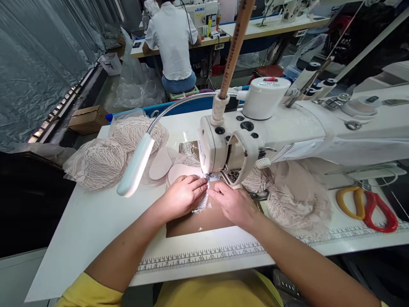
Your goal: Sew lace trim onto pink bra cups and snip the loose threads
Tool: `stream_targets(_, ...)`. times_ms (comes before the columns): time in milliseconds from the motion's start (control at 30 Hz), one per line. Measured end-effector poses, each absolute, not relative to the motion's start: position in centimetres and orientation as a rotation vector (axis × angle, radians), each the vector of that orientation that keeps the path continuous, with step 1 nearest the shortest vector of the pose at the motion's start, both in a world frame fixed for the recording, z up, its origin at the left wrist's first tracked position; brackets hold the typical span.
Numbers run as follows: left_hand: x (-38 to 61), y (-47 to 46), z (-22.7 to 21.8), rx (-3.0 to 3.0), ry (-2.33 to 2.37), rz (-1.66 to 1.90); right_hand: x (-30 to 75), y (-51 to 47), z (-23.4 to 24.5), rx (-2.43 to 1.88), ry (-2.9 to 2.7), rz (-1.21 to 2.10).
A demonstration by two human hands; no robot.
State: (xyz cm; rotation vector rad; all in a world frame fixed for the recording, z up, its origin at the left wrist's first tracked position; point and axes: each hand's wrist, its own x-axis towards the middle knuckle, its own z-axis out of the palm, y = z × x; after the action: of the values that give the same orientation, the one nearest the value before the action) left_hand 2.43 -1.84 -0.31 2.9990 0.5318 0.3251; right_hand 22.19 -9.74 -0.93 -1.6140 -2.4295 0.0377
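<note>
Close to the needle of a white sewing machine (212, 147), both my hands rest at the work. My left hand (183, 195) lies palm down, its fingers stretched and fairly flat over the edge of a pale moulded cup piece (182, 170). My right hand (238, 207) is just right of the needle, fingers curled, thumb and forefinger pointing left; what they pinch, if anything, is hidden. Beneath both hands is a brown sheet (188, 227) taped to the table, with a shiny silvery patch (201, 204) between them. The needle and stitching spot are mostly covered.
Beige lace pieces (102, 164) are heaped at left, with more lace (297, 204) at right. Scissors with yellow and red handles (378, 209) lie far right. A lamp (136, 166) hangs over the table's left side. A printed ruler (198, 258) follows the front edge. A co-worker (174, 40) sits ahead.
</note>
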Motion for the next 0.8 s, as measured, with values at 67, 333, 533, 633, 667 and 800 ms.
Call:
stream_targets(67, 2.66, -2.09, -0.2, 2.986, 0.565, 0.303, 22.18, -9.76, -0.92, -1.636, -2.424, 0.031)
stream_targets(333, 2.86, -2.4, -0.36, 2.955, 0.632, 0.278, 22.19, -9.68, -1.03, -1.634, -2.398, -0.003)
stream_targets(533, 3.02, -2.38, -0.44, 2.963, 0.714, 0.29, 22.03, -9.46, -1.05, -1.706, -2.346, -0.038)
stream_targets(633, 2.89, -2.32, -0.44, 2.974, 0.726, 0.288, 22.37, -9.6, -1.22, -1.701, -2.326, -0.048)
stream_targets(667, 2.8, -2.3, -0.47, 2.976, 0.725, 0.288, 22.51, -9.68, -1.29, -1.686, -2.32, -0.052)
stream_targets(800, 2.42, -2.23, -0.72, 2.961, 0.703, 0.319, 22.92, -10.01, -1.48, -1.612, -2.313, -0.011)
